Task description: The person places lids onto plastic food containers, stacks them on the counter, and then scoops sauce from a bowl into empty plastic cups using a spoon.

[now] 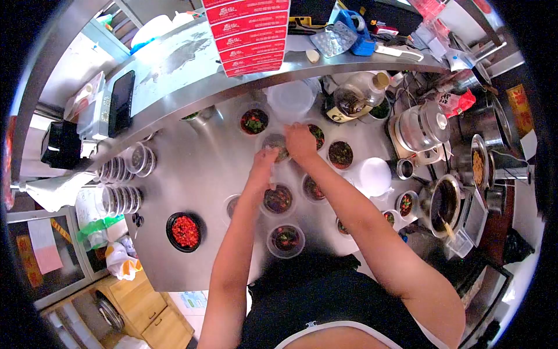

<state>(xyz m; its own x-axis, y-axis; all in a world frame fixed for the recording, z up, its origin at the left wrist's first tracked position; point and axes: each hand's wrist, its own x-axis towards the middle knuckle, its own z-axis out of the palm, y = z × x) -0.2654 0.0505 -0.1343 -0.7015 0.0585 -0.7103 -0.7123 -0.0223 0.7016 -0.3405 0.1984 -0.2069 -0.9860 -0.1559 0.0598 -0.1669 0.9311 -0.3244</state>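
Note:
Both my hands are at a round plastic container [275, 141] near the middle of the steel counter; a cloudy, see-through cover seems to lie over its dark contents. My left hand [265, 165] grips the near left edge with bent fingers. On the right rim, the fingers of my right hand [301, 142] are curled and pressed down. Around them stand several similar tubs of dark sauce with red and green bits, among them one tub [254, 121] behind, one [340, 155] to the right and one [278, 199] nearer me.
A black bowl of chopped red peppers [185, 232] sits at the left. Stacked clear lids [290, 99] stand behind the tubs, and a large jar [354, 96] stands beside them. A raised steel shelf [192, 99] crosses the back. Pots, including one with dark liquid [444, 203], crowd the right.

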